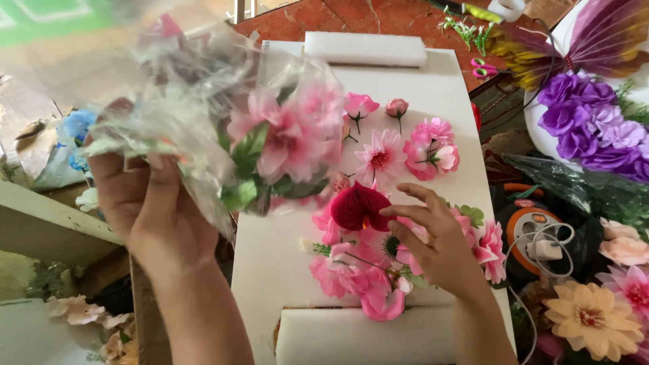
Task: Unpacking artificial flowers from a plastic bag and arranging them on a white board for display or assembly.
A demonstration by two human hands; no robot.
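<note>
**Holding a bag of pink flowers over a white board**

Gripping a clear plastic bag (203, 101) from below, the left hand (152, 203) is raised at the left of the view, its fingers curled shut around the crumpled lower part of the wrapping. The bag is transparent and wrinkled, blurred toward its top, and inside it sit pink fabric flowers (287, 135) with green leaves, pressed against the film on its right side, just right of the gripping fingers and above the board.

Below and to the right lies a long white board (263, 270), with a white foam block (365, 49) across its far end and another foam block (358, 338) across its near end. Loose pink flower heads (399, 152) are scattered on the upper half of the board, well apart from the bag.

Lower down, the right hand (433, 236) rests on a cluster of pink flowers (358, 277) on the board. Its fingers are spread and loosely open, not clamped on anything, and the fingertips touch a dark red flower (357, 206) at the top of the cluster.

Farther right, off the board, stand an orange and black cable reel (534, 230), a bunch of purple flowers (595, 125), a large butterfly ornament (581, 40) and a peach flower (593, 318).
</note>
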